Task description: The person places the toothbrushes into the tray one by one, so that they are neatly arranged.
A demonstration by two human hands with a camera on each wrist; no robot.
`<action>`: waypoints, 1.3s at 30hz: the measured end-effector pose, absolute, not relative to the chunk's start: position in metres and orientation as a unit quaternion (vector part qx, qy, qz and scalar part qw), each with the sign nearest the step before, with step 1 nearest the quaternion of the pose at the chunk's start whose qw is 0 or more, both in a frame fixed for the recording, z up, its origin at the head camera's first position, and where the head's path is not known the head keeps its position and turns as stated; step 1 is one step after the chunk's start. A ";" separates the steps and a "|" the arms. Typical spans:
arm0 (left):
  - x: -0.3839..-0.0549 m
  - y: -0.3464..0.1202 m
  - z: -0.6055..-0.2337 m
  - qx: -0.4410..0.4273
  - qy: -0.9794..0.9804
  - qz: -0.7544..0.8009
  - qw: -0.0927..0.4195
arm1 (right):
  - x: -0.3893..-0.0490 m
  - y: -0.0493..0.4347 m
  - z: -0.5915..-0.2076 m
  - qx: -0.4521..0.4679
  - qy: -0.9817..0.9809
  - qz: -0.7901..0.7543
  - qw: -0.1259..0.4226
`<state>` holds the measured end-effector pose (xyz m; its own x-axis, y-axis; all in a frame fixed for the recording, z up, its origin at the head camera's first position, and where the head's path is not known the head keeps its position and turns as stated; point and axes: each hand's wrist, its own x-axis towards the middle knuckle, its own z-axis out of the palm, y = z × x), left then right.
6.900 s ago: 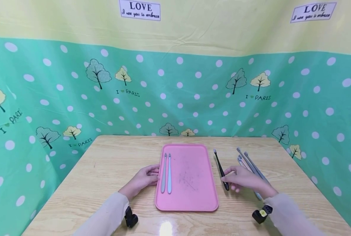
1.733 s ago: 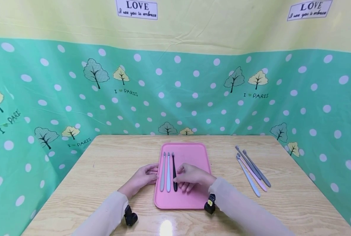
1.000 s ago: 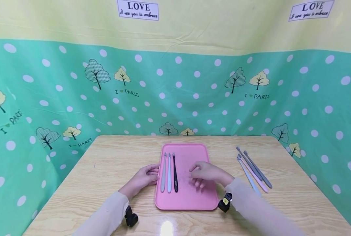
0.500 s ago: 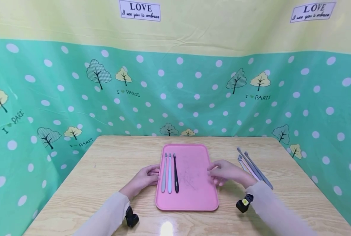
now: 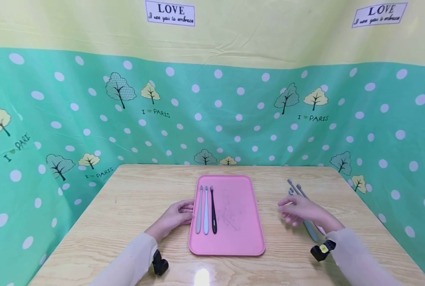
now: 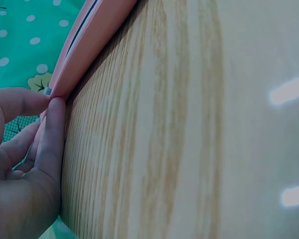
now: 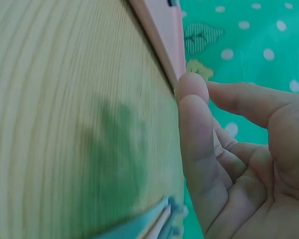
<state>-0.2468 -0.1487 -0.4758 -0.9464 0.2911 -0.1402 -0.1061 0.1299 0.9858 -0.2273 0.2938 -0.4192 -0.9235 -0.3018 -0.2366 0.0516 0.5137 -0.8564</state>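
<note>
In the head view, three toothbrushes lie side by side on the left part of a pink tray [image 5: 239,242]: a grey toothbrush [image 5: 199,216], a light blue toothbrush [image 5: 206,216] and a black toothbrush [image 5: 214,216]. My left hand [image 5: 174,216] pinches the tray's left rim; the left wrist view has thumb and finger meeting at the rim [image 6: 72,74]. To the tray's right, my right hand [image 5: 303,210] holds nothing, fingers loosely bent. It partly hides several more toothbrushes [image 5: 310,230], whose heads show beyond it; the right wrist view catches these toothbrushes [image 7: 157,221] below the hand.
The wooden table [image 5: 141,186] carries the tray near its middle. Behind and at both sides hangs a green and yellow curtain [image 5: 230,103] with dots and printed trees. Each wrist wears a small black camera [image 5: 159,262].
The black toothbrush went from the table onto the tray beside the other two. My right hand let go of it and moved right, off the tray to the loose toothbrushes. My left hand stayed.
</note>
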 end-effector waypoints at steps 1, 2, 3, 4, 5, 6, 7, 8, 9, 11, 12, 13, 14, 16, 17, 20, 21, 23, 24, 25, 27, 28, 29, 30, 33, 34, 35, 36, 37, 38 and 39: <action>-0.247 -0.149 -0.476 0.063 0.736 0.656 0.152 | -0.226 0.298 -0.420 -0.069 0.853 -0.485 0.179; -0.247 -0.149 -0.476 0.065 0.737 0.656 0.152 | -0.224 0.302 -0.420 -0.065 0.855 -0.483 0.178; -0.247 -0.149 -0.476 0.065 0.737 0.656 0.153 | -0.223 0.307 -0.420 -0.061 0.856 -0.482 0.177; -0.248 -0.149 -0.476 0.065 0.736 0.656 0.153 | -0.221 0.310 -0.420 -0.059 0.857 -0.481 0.176; -0.248 -0.149 -0.476 0.065 0.736 0.656 0.153 | -0.219 0.314 -0.420 -0.057 0.857 -0.480 0.177; -0.248 -0.149 -0.476 0.065 0.736 0.656 0.153 | -0.216 0.318 -0.420 -0.057 0.858 -0.478 0.178; -0.248 -0.149 -0.476 0.064 0.736 0.656 0.154 | -0.214 0.321 -0.420 -0.055 0.858 -0.478 0.179; -0.248 -0.149 -0.476 0.064 0.736 0.656 0.154 | -0.212 0.325 -0.420 -0.052 0.859 -0.476 0.179; -0.247 -0.149 -0.476 0.063 0.736 0.656 0.155 | -0.209 0.328 -0.420 -0.049 0.862 -0.472 0.178; -0.247 -0.149 -0.475 0.063 0.735 0.657 0.156 | -0.205 0.333 -0.420 -0.042 0.867 -0.464 0.173; -0.247 -0.149 -0.475 0.063 0.734 0.657 0.156 | -0.203 0.336 -0.420 -0.036 0.871 -0.460 0.170; -0.247 -0.149 -0.475 0.063 0.734 0.658 0.156 | -0.202 0.338 -0.421 -0.026 0.874 -0.456 0.166; -0.247 -0.149 -0.475 0.063 0.733 0.659 0.156 | -0.200 0.340 -0.422 -0.019 0.877 -0.452 0.161; -0.247 -0.149 -0.475 0.064 0.732 0.660 0.156 | -0.197 0.344 -0.424 -0.006 0.877 -0.454 0.156; -0.247 -0.149 -0.476 0.065 0.732 0.660 0.156 | -0.196 0.346 -0.425 -0.001 0.877 -0.454 0.155; -0.247 -0.149 -0.477 0.065 0.733 0.659 0.155 | -0.194 0.353 -0.428 0.008 0.879 -0.452 0.150; -0.248 -0.149 -0.477 0.064 0.733 0.659 0.155 | -0.193 0.354 -0.429 0.010 0.881 -0.449 0.149; -0.248 -0.149 -0.477 0.061 0.734 0.658 0.155 | -0.192 0.355 -0.430 0.017 0.889 -0.436 0.140; -0.249 -0.149 -0.478 0.060 0.735 0.658 0.154 | -0.192 0.355 -0.431 0.021 0.893 -0.429 0.134; -0.249 -0.149 -0.478 0.058 0.735 0.658 0.153 | -0.191 0.355 -0.431 0.023 0.897 -0.421 0.129; -0.250 -0.150 -0.479 0.058 0.736 0.657 0.151 | -0.190 0.353 -0.431 0.031 0.905 -0.407 0.119; -0.250 -0.150 -0.479 0.057 0.737 0.657 0.151 | -0.190 0.352 -0.431 0.034 0.909 -0.400 0.114; -0.250 -0.150 -0.479 0.056 0.737 0.656 0.151 | -0.190 0.351 -0.431 0.036 0.912 -0.393 0.109; -0.250 -0.150 -0.479 0.056 0.736 0.657 0.151 | -0.190 0.350 -0.431 0.037 0.915 -0.387 0.105; -0.250 -0.150 -0.479 0.059 0.736 0.657 0.153 | -0.189 0.347 -0.431 0.043 0.921 -0.376 0.094; -0.250 -0.150 -0.479 0.058 0.734 0.658 0.155 | -0.189 0.346 -0.432 0.044 0.922 -0.373 0.091; -0.250 -0.150 -0.479 0.060 0.735 0.657 0.155 | -0.189 0.345 -0.432 0.045 0.923 -0.370 0.089; -0.250 -0.150 -0.478 0.060 0.735 0.657 0.156 | -0.189 0.344 -0.432 0.045 0.925 -0.367 0.087; -0.250 -0.149 -0.478 0.060 0.735 0.657 0.156 | -0.189 0.343 -0.433 0.046 0.926 -0.365 0.086; -0.249 -0.149 -0.478 0.059 0.736 0.656 0.156 | -0.189 0.343 -0.433 0.048 0.926 -0.364 0.086; -0.249 -0.149 -0.477 0.059 0.736 0.656 0.156 | -0.190 0.342 -0.434 0.051 0.926 -0.363 0.086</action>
<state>-0.2491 -0.1493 -0.4772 -0.9444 0.2914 -0.1527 -0.1181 0.1328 0.9841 -0.1895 0.3419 -0.4336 -0.9802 0.0324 -0.1955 0.1566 0.7312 -0.6639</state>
